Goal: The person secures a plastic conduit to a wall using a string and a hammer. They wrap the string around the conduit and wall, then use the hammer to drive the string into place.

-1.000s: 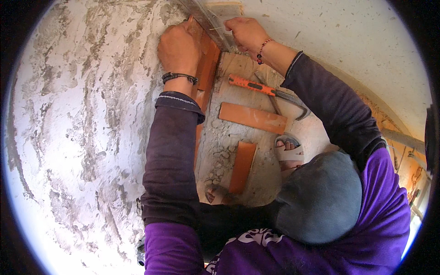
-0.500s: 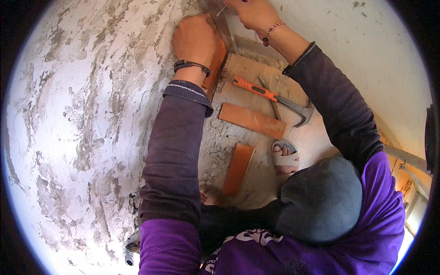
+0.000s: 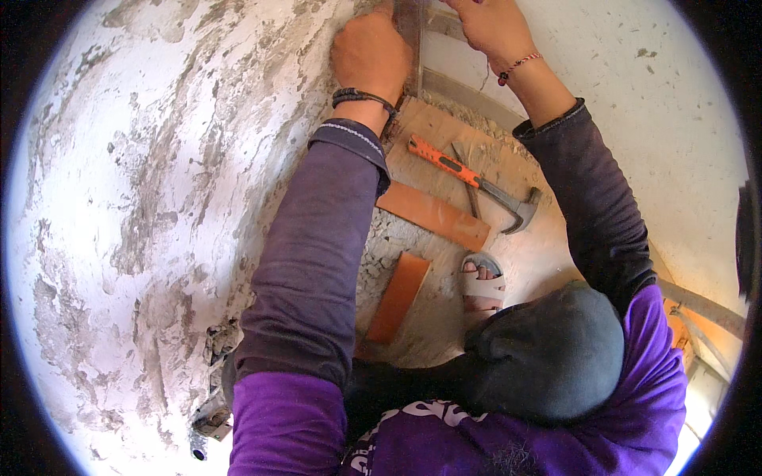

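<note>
At the top of the view my left hand (image 3: 371, 54) is closed beside a dark upright post (image 3: 409, 36) in the corner, next to the rough wall. Its fingertips face away, so whatever it grips is hidden. My right hand (image 3: 494, 33) is to the right of the post, its fingers curled and partly cut off by the upper edge. What it pinches does not show. Below the hands, a claw hammer (image 3: 476, 182) with an orange and black handle lies on a board (image 3: 444, 127). A thin dark bar (image 3: 474, 202) passes beneath it.
Two terracotta-coloured tile strips (image 3: 435, 214) (image 3: 398, 297) lie on the floor among rubble (image 3: 381, 258). A patchy plastered wall (image 3: 159, 198) rises at the left, a pale wall (image 3: 619, 103) at the right. My sandalled foot (image 3: 482, 282) and bent knee (image 3: 556, 349) are close by.
Both hands have shifted right and slightly up in the view. The thin grey rod seen at my right fingers is out of sight, and my left arm now covers the tile strip by the wall.
</note>
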Available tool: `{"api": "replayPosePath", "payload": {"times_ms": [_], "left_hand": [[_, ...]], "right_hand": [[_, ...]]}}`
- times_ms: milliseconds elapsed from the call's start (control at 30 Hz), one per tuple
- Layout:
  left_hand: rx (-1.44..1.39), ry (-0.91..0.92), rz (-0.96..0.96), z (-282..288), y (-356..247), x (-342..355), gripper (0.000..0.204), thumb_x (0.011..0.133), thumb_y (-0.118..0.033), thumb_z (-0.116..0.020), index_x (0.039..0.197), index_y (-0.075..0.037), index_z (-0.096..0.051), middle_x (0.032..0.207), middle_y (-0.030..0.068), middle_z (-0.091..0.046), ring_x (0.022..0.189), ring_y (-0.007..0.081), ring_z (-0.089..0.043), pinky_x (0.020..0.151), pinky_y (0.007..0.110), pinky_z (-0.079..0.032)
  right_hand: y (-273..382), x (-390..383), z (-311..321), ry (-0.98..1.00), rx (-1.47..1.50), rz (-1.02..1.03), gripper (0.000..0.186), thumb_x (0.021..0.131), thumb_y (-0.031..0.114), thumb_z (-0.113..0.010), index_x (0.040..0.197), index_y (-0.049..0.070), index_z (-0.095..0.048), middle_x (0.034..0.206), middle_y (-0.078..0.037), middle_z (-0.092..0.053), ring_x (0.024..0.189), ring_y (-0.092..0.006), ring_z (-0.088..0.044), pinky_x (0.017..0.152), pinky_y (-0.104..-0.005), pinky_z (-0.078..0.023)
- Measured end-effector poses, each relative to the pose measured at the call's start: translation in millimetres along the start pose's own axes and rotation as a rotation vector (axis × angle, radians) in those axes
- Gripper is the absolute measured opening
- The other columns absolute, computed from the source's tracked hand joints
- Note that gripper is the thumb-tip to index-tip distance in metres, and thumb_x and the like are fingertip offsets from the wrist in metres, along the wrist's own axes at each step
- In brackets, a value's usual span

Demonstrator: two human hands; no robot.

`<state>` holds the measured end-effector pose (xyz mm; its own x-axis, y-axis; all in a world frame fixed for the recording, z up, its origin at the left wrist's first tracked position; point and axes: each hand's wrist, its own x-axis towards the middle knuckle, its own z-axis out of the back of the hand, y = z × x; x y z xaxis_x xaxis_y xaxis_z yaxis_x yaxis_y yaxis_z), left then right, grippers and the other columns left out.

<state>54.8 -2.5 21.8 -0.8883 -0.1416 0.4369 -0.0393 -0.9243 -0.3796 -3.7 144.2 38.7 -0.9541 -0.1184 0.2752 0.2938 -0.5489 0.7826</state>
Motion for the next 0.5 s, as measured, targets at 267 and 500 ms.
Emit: {"api": "replayPosePath", "payload": {"times_ms": [267, 500], "left_hand": [[-0.029, -0.116, 0.035, -28, 20, 3, 0.019, 0.08, -0.016, -0.058, 0.089, -0.007, -0.072, 0.089, 0.0222, -0.067, 0.083, 0.0387, -0.067, 0.076, 0.046, -0.054], [-0.204, -0.033, 0.036, -10, 0, 8, 0.016, 0.079, -0.005, -0.055, 0.082, 0.004, -0.068, 0.084, 0.0266, -0.065, 0.083, 0.0415, -0.062, 0.075, 0.044, -0.051]], "right_hand": [[-4, -9, -5, 0.001, -0.013, -0.015, 0.031, 0.088, 0.026, -0.056, 0.092, -0.002, -0.069, 0.069, -0.013, -0.066, 0.062, -0.0185, -0.059, 0.058, -0.0336, -0.047], [-20, -18, -6, 0.18, 0.77, -0.393, 0.024, 0.095, 0.02, -0.049, 0.1, 0.002, -0.063, 0.063, -0.003, -0.054, 0.048, -0.0091, -0.04, 0.041, -0.0249, -0.03]]}}
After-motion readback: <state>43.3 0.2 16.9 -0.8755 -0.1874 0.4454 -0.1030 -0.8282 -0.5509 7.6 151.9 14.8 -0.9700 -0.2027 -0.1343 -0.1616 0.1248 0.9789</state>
